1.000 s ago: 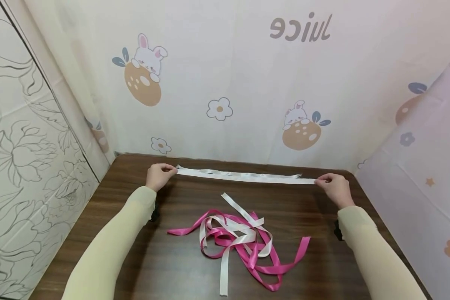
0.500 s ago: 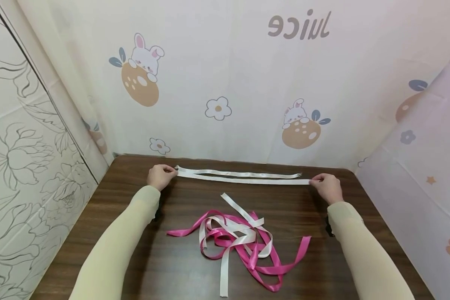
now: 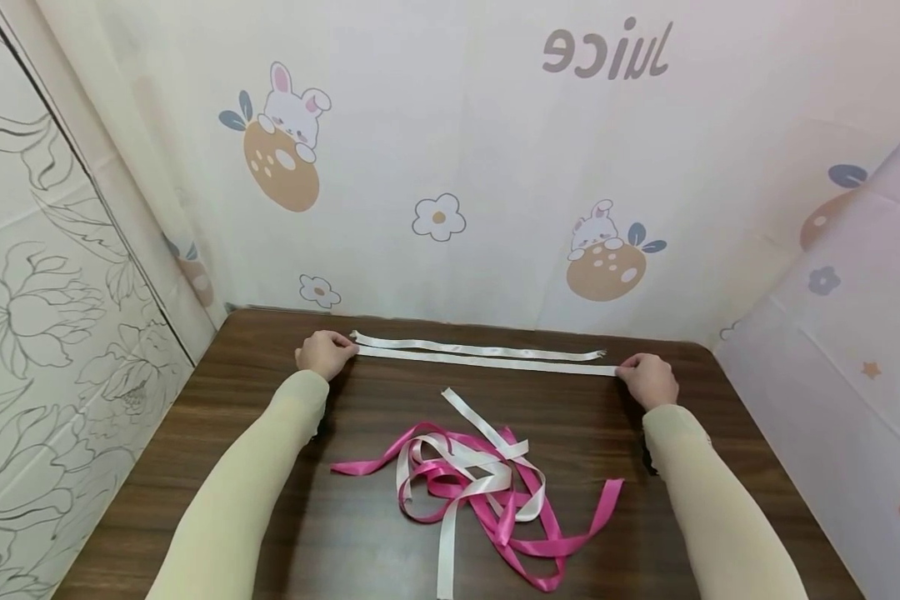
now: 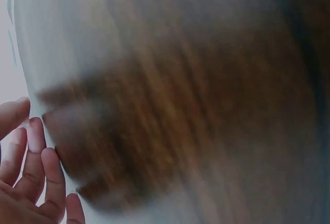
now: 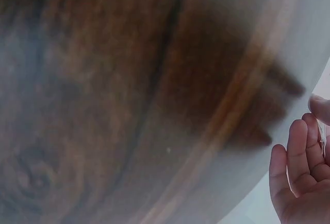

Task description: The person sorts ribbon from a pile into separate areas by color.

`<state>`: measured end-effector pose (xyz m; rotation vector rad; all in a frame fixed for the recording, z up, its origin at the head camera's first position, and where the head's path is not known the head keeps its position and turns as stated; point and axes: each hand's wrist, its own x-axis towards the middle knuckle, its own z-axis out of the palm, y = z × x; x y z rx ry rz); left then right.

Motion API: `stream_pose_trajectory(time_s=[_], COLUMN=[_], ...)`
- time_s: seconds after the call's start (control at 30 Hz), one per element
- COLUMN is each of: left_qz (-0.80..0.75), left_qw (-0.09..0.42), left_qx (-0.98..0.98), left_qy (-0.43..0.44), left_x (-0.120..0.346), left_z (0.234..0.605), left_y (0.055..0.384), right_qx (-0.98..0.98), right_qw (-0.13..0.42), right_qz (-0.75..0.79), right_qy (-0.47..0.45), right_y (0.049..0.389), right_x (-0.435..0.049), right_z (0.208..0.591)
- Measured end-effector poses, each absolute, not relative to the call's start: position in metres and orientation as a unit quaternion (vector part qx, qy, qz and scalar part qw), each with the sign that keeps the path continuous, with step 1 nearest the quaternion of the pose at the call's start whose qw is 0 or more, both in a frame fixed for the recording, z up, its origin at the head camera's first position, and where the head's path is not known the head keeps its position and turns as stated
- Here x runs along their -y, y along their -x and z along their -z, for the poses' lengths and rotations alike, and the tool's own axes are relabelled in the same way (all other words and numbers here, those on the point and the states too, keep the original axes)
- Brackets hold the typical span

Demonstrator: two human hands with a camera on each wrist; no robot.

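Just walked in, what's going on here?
A person is holding a white ribbon out straight near the far edge of the table, left hand pinching one end, right hand the other. A second white strip lies just behind it, roughly alongside. Nearer the person, a loose tangle of pink and white ribbon sits untouched.

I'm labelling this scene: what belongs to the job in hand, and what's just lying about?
In the job:
- left hand
- right hand
- held white strip between them
- probably the farther white strip

Apparently just lying about:
- pink ribbon
- white ribbon tangled with it
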<state>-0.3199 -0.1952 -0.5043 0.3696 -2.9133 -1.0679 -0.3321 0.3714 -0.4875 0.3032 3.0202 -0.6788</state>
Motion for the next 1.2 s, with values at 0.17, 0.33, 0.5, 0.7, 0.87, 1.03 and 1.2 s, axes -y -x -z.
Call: stream_pose_trajectory(time_s=[0.17, 0.33, 0.5, 0.7, 0.87, 1.03, 1.2], left_qz=[0.334, 0.324, 0.321, 0.336, 0.355, 0.355, 0.351], left_qw=[0.007, 0.002, 0.007, 0.022, 0.056, 0.077, 0.087], left_qx=[0.934, 0.938, 0.938, 0.932, 0.925, 0.925, 0.927], left_qy=[-0.123, -0.121, -0.126, -0.131, -0.124, -0.113, -0.095], left_x=[0.193, 0.192, 0.192, 0.196, 0.199, 0.201, 0.201], left_z=[0.506, 0.506, 0.507, 0.509, 0.508, 0.501, 0.49], left_y=[0.321, 0.322, 0.322, 0.322, 0.319, 0.316, 0.312], right_qx=[-0.971, -0.972, -0.975, -0.976, -0.977, -0.98, -0.982], right_qw=[0.016, 0.018, 0.017, 0.005, -0.009, -0.031, -0.043], right_qz=[0.217, 0.208, 0.187, 0.183, 0.183, 0.174, 0.168], right_qy=[-0.099, -0.109, -0.117, -0.114, -0.108, -0.095, -0.073], right_y=[0.336, 0.338, 0.337, 0.337, 0.331, 0.326, 0.32], right_x=[-0.368, -0.368, -0.37, -0.374, -0.378, -0.379, -0.377], right_z=[0.492, 0.491, 0.49, 0.494, 0.486, 0.472, 0.457])
